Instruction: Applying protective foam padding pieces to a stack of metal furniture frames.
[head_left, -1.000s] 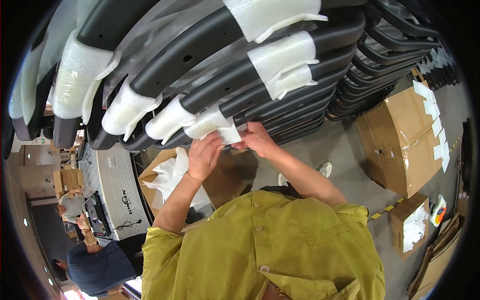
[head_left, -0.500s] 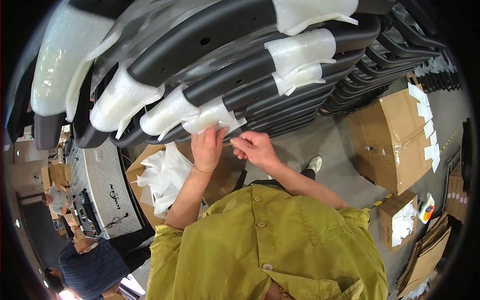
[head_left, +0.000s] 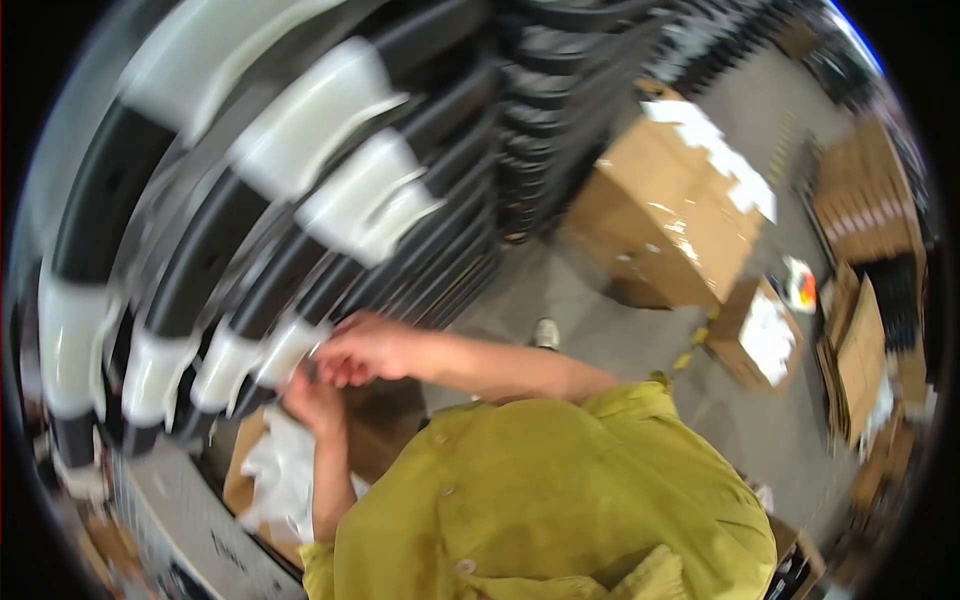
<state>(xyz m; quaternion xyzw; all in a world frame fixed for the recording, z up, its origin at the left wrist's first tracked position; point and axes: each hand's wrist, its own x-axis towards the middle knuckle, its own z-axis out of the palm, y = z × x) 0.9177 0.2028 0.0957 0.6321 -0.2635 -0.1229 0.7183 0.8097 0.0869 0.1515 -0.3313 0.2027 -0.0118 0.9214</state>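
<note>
One white foam wrap (head_left: 286, 352) sits around the lower end of a black bar (head_left: 328, 285), right at the person's hands. At its right edge the right hand (head_left: 368, 348) has curled fingers, nearly closed; blur leaves unclear whether they pinch anything. Just below the wrap, the left hand (head_left: 315, 402) is partly curled, its fingers close to the foam's edge; I cannot tell whether they grip it.

Half a second ago the left fingers pressed flat against this wrap; now they sit lower, while the right hand comes in against its edge. That suggests attention has moved from the wrap's face to its free edge, though whether it is fastened does not show.

A neighbouring wrap (head_left: 226, 372) is just left of it, another wrap (head_left: 365, 195) above. Below the wrap stands an open carton (head_left: 238, 468) with white sheets (head_left: 285, 465); well to its right, a large carton (head_left: 665, 225).
</note>
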